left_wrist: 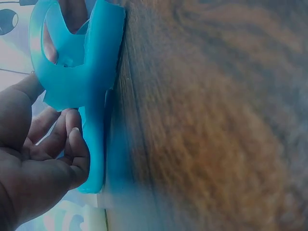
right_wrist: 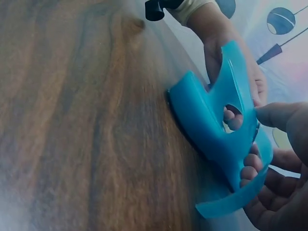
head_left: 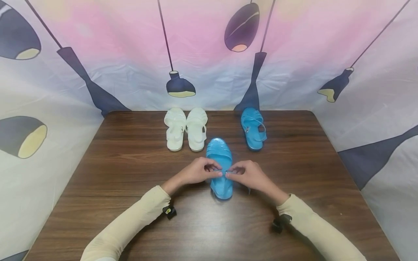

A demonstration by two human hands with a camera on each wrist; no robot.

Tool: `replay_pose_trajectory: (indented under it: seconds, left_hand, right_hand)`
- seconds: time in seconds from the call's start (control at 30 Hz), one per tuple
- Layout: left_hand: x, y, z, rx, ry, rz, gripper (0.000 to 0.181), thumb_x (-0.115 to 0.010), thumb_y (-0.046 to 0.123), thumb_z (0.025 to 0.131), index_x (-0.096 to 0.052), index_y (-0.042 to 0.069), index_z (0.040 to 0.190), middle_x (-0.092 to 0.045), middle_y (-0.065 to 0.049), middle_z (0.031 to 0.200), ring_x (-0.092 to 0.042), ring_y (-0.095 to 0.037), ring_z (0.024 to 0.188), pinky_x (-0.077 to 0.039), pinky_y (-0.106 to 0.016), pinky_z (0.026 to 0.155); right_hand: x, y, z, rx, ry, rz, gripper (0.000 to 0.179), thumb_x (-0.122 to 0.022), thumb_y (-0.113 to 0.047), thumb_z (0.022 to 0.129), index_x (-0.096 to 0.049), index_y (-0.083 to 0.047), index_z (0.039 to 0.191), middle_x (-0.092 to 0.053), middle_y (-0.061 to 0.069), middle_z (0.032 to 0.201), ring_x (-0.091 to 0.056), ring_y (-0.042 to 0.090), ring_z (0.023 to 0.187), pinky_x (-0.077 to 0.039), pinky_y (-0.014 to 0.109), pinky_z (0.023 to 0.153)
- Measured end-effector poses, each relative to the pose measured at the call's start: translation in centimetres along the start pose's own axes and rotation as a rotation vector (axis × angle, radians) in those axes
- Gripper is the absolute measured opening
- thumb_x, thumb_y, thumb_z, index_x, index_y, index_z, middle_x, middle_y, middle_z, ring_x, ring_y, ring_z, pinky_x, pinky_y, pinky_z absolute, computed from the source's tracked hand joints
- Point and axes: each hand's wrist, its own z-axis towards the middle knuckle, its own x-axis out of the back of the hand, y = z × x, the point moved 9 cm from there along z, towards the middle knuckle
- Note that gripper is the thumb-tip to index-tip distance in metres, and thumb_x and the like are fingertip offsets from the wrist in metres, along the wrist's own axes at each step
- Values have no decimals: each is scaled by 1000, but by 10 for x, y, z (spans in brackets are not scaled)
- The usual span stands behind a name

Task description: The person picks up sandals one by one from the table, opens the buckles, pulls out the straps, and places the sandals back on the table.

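A blue sandal (head_left: 218, 148) lies on the table in front of me, its toe pointing away. My left hand (head_left: 197, 171) reaches in from the left and pinches its ankle strap over the middle of the sole. From the right, my right hand (head_left: 250, 175) pinches the strap at the buckle side, the two thumb tips close together. In the right wrist view the free end of the strap (right_wrist: 231, 204) curls outward below the right hand's fingers. The heel part (left_wrist: 103, 48) stands close to the camera in the left wrist view, with the left thumb at its strap.
A second blue sandal (head_left: 254, 139) stands at the back right of the brown wooden table (head_left: 130, 181). Two white sandals, the left one (head_left: 175, 143) and the right one (head_left: 197, 143), stand side by side at the back. A patterned cloth (head_left: 209, 54) hangs behind the table.
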Motion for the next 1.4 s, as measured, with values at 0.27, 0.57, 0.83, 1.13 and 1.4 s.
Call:
replay_pose_trajectory:
  seconds: [0.27,0.57,0.83,1.13,1.4]
  left_hand:
    - [-2,3,0,-12,-8,31,25,-74,26,96,-74,10,115,-74,5,99,-67,-6,90,-56,-25,81]
    - [-5,9,4,-62,-19,39,20,-75,25,95,-77,14,111,-75,9,98,-63,-6,81,-55,-25,73]
    - [3,6,1,-80,4,-12,17,-76,20,94,-79,12,109,-77,6,99,-65,-4,84,-56,-24,76]
    - [12,-3,-1,-49,14,-38,17,-74,19,96,-79,10,110,-77,4,97,-64,-8,79,-55,-25,70]
    - [6,4,5,-54,-7,-58,22,-74,25,96,-77,11,114,-76,4,105,-68,-8,92,-57,-27,81]
  right_hand:
    - [-2,-4,1,38,59,12,23,-83,-33,86,-79,-16,101,-73,-6,92,-66,12,85,-57,31,74]
    - [-1,-8,-5,74,142,-32,24,-86,-31,84,-81,-15,100,-77,-6,96,-70,11,92,-59,37,82]
    - [0,-13,-8,109,160,-56,20,-87,-24,82,-81,-14,99,-75,-6,90,-67,6,83,-58,28,74]
    - [1,-13,-9,118,154,-47,20,-86,-21,83,-81,-13,100,-74,-5,89,-66,7,82,-58,25,72]
    - [1,-13,-9,138,188,-42,20,-86,-19,81,-81,-9,98,-73,-4,86,-67,7,79,-58,24,70]
